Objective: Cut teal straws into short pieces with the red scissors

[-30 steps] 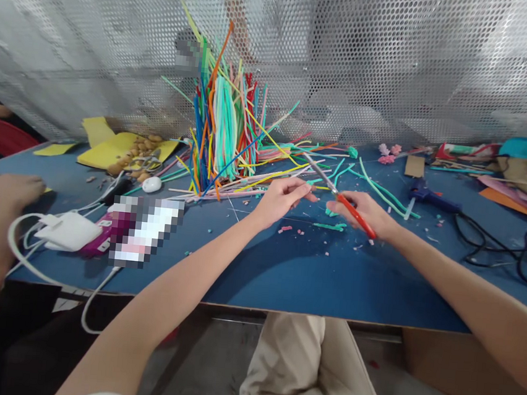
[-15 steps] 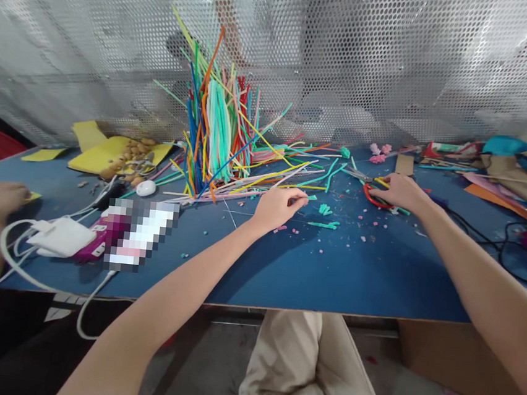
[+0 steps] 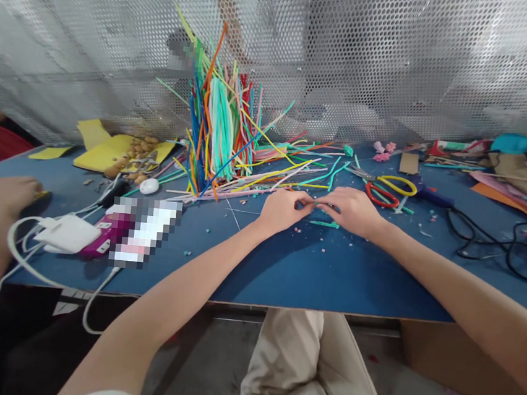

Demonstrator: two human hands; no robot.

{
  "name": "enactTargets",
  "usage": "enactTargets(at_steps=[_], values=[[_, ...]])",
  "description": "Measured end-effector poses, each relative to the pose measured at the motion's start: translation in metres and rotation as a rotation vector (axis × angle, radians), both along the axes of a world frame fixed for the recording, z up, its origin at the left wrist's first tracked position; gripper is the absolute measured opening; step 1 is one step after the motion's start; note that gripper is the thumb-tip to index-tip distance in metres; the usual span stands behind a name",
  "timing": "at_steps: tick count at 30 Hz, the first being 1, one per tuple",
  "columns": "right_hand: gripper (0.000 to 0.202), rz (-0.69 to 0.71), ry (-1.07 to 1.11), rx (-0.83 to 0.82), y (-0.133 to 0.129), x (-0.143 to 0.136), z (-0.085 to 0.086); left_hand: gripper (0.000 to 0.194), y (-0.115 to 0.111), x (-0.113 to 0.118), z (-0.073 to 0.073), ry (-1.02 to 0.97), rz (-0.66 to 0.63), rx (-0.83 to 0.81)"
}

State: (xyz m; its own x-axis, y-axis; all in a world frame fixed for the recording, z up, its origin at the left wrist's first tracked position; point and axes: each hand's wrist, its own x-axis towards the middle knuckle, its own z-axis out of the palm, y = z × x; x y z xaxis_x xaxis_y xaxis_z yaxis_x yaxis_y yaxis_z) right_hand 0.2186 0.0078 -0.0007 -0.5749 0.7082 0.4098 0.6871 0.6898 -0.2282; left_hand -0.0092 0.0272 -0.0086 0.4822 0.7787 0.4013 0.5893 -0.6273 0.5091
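Observation:
My left hand (image 3: 286, 212) and my right hand (image 3: 353, 212) meet fingertip to fingertip over the table, both closed in a pinch. Between them is a short teal pipe cleaner piece (image 3: 316, 204), mostly hidden by the fingers. Just below the hands lies another teal pipe cleaner piece (image 3: 324, 224). Scissors with red and yellow handles (image 3: 391, 186) rest on the table beyond my right hand. Loose pipe cleaners (image 3: 289, 174) in pink, yellow and teal spread behind my left hand.
A tall bundle of coloured pipe cleaners (image 3: 223, 128) stands by the perforated metal panel (image 3: 351, 57). Left are a purple power strip (image 3: 108, 235), a white charger (image 3: 68, 233) and another person's hand (image 3: 5, 197). Black cable (image 3: 463, 232) and a blue-handled tool (image 3: 435, 197) lie right.
My right hand has let go of the scissors, leaving them on the table, and moved left to join my left hand at the teal piece. My left hand has barely moved.

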Motion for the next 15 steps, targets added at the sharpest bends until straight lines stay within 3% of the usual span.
enactTargets(at_steps=[6, 11, 15], values=[[0.033, -0.017, 0.053, -0.045, 0.011, 0.02, -0.002, 0.02, 0.0, 0.0, 0.005, 0.028, -0.011, 0.037], [0.033, 0.06, 0.029, -0.081, 0.024, 0.04, 0.0, 0.024, 0.008, -0.016, 0.022, 0.025, 0.107, 0.12], [0.032, 0.063, 0.018, -0.098, 0.029, 0.051, 0.002, 0.025, 0.016, -0.028, 0.026, 0.01, 0.152, 0.138]])
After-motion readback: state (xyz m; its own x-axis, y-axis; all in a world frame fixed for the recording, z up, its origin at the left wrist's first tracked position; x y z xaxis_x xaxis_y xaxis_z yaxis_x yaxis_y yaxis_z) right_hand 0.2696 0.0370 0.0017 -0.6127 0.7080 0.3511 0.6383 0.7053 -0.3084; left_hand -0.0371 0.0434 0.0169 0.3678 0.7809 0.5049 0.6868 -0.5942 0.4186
